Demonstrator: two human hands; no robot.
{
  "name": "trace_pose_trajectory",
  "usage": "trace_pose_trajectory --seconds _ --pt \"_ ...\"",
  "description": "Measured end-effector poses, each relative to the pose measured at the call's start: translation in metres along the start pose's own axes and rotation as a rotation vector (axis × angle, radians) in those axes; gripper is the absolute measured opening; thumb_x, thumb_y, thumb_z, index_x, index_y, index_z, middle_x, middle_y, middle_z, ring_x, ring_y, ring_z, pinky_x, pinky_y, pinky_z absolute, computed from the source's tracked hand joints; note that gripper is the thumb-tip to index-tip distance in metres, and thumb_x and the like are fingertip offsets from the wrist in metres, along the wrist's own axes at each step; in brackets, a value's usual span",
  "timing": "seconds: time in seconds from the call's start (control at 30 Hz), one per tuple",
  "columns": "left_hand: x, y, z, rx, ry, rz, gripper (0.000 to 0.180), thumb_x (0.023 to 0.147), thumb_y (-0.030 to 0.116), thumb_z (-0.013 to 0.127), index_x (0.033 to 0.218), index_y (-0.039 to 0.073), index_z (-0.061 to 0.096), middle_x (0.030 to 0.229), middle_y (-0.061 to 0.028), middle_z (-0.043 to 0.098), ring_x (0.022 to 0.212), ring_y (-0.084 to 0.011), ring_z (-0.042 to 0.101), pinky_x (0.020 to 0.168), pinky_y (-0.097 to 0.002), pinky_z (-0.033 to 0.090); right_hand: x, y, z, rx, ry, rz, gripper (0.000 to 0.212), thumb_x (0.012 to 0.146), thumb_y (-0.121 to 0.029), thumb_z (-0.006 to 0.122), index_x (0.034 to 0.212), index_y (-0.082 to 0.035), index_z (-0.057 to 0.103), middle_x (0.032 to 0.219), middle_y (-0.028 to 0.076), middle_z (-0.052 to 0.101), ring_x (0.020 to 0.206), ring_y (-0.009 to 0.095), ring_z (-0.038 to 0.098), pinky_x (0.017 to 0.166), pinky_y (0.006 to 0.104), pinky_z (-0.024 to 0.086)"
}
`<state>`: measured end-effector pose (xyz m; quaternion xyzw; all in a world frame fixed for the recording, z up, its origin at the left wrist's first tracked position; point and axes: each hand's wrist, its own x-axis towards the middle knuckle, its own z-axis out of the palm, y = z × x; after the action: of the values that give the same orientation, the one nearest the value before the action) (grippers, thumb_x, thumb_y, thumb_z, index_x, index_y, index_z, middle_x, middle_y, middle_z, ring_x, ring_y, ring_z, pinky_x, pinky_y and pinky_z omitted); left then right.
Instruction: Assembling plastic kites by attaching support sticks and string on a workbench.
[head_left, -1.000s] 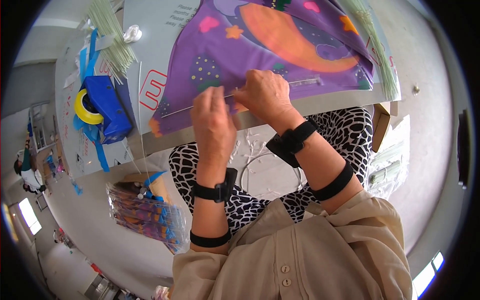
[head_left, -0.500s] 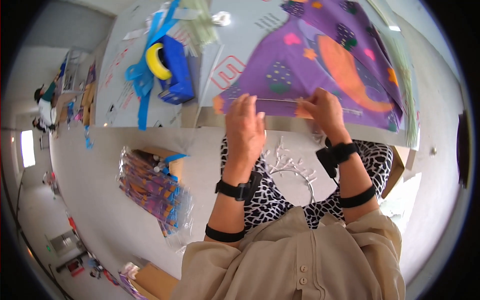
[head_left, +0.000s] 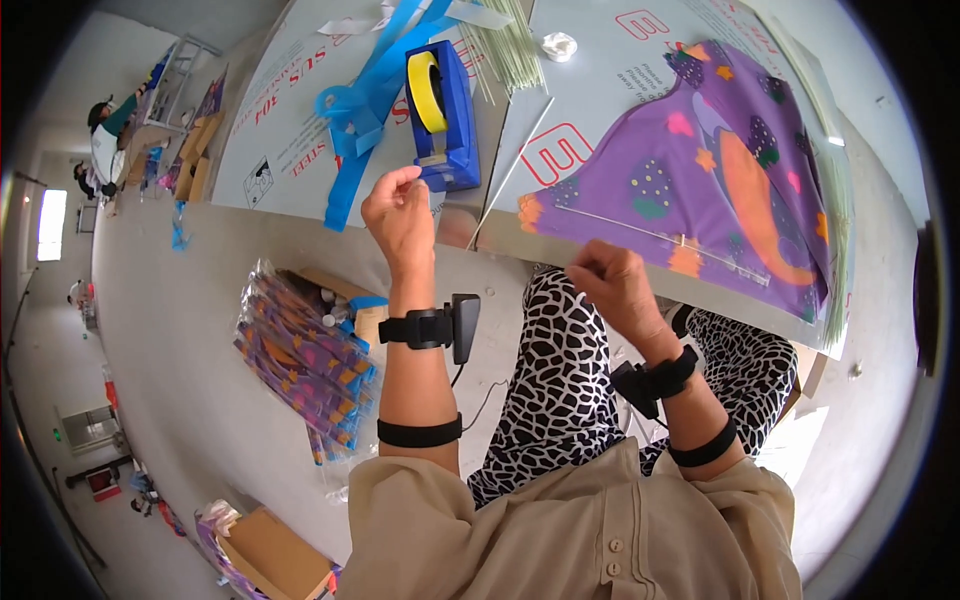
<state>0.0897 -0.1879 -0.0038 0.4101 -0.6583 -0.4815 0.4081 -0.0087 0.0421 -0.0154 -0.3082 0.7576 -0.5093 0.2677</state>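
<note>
My left hand (head_left: 402, 218) is at the front end of a blue tape dispenser (head_left: 460, 125) holding a yellow-cored roll (head_left: 425, 92). Its thumb and fingers are pinched together at the tape's end. At the table's front edge, my right hand (head_left: 615, 290) is curled closed, with nothing visible in it. Beyond it lies a purple patterned fabric panel (head_left: 625, 165) with orange stars and a crescent. Along the panel's near edge rests a thin white rod (head_left: 640, 236), untouched by either hand. Another thin rod (head_left: 517, 160) leans beside the dispenser.
Blue ribbon (head_left: 350, 185), a bundle of thin pale rods (head_left: 505, 50) and a crumpled white piece (head_left: 559, 46) lie on the table. More rods (head_left: 838, 250) line its right edge. On the floor are bagged purple fabrics (head_left: 300, 360) and an open carton (head_left: 275, 550).
My left hand has left the fabric's near edge and moved left to the tape dispenser. My right hand has let go of the fabric and drawn back toward me. The view has shifted left.
</note>
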Motion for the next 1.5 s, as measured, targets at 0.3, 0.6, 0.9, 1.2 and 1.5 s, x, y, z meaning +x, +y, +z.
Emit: trace_pose_trajectory --seconds 0.3,0.6,0.9,1.2,1.5 --pt "-0.003 0.008 0.019 -0.200 0.060 -0.265 0.010 0.072 0.001 0.070 0.080 -0.003 0.066 0.070 -0.0021 0.059 0.059 -0.0081 0.050 0.052 -0.0206 0.039 0.008 -0.009 0.028 0.030 -0.070 -0.014 0.012 0.079 -0.004 0.061 0.071 0.001 0.055 0.058 0.000 0.053 0.052 0.005 0.048 0.047 0.0222 0.039" --pt "-0.002 0.008 0.012 -0.308 0.102 -0.446 0.012 0.071 -0.001 0.067 0.081 -0.006 0.065 0.073 -0.0069 0.061 0.064 -0.0122 0.054 0.058 -0.0214 0.044 0.054 -0.029 0.052 0.300 0.052 0.046 0.012 0.075 -0.007 0.064 0.079 0.004 0.060 0.054 0.008 0.052 0.049 0.012 0.048 0.048 0.0279 0.040" --pt "-0.004 -0.010 0.017 -0.153 0.072 -0.280 0.019 0.069 -0.003 0.068 0.088 -0.003 0.066 0.071 -0.0023 0.058 0.053 -0.0065 0.047 0.042 -0.0196 0.033 0.103 -0.048 0.075 0.313 0.193 -0.086 0.019 0.073 -0.006 0.065 0.089 0.003 0.065 0.065 0.010 0.060 0.059 0.013 0.055 0.059 0.0269 0.046" --pt "-0.011 -0.015 0.033 -0.273 0.140 -0.186 0.018 0.068 -0.006 0.068 0.085 -0.006 0.065 0.070 -0.0034 0.058 0.062 -0.0096 0.049 0.060 -0.0215 0.043 0.132 -0.058 0.079 0.125 0.074 -0.079 0.020 0.071 -0.003 0.068 0.090 0.003 0.068 0.077 0.007 0.066 0.068 0.008 0.057 0.063 0.0242 0.047" --pt "-0.013 -0.023 0.021 -0.167 0.157 -0.148 0.024 0.067 -0.009 0.064 0.090 -0.004 0.065 0.078 -0.0050 0.059 0.071 -0.0113 0.053 0.064 -0.0227 0.043 0.142 -0.058 0.089 0.255 0.043 -0.068 0.010 0.069 -0.001 0.069 0.077 0.004 0.067 0.067 0.004 0.063 0.062 0.007 0.053 0.057 0.0223 0.044"
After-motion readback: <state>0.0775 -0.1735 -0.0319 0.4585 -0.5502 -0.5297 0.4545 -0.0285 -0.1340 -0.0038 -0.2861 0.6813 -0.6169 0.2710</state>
